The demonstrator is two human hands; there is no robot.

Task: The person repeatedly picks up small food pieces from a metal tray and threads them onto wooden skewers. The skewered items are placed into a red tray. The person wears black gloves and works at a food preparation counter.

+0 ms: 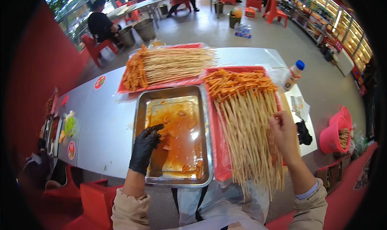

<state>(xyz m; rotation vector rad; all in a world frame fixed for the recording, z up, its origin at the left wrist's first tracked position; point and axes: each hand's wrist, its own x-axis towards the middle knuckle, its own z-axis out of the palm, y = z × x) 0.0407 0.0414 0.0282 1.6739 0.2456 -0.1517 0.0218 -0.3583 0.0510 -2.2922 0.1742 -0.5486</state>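
My left hand (144,149), in a black glove, hovers over the left part of a steel tray (205,157). Its fingers are bent, and whether something small is between them I cannot tell. Orange-brown sauce (181,139) coats the tray's bottom, with a few small food pieces (199,169) in it. To the right, a red plastic tray (222,166) in clear film holds many wooden skewers (251,133) threaded with orange food strips (239,82). At the right edge of these skewers is my bare right hand (283,133), fingers curled; what they enclose is hidden.
Behind the steel tray lies another red tray (169,86) of filled skewers. A blue-capped bottle (293,76) stands at the table's right, near a crumpled black glove (304,133). Pink buckets (331,142) stand beyond the right edge. A seated person (101,21) works far left.
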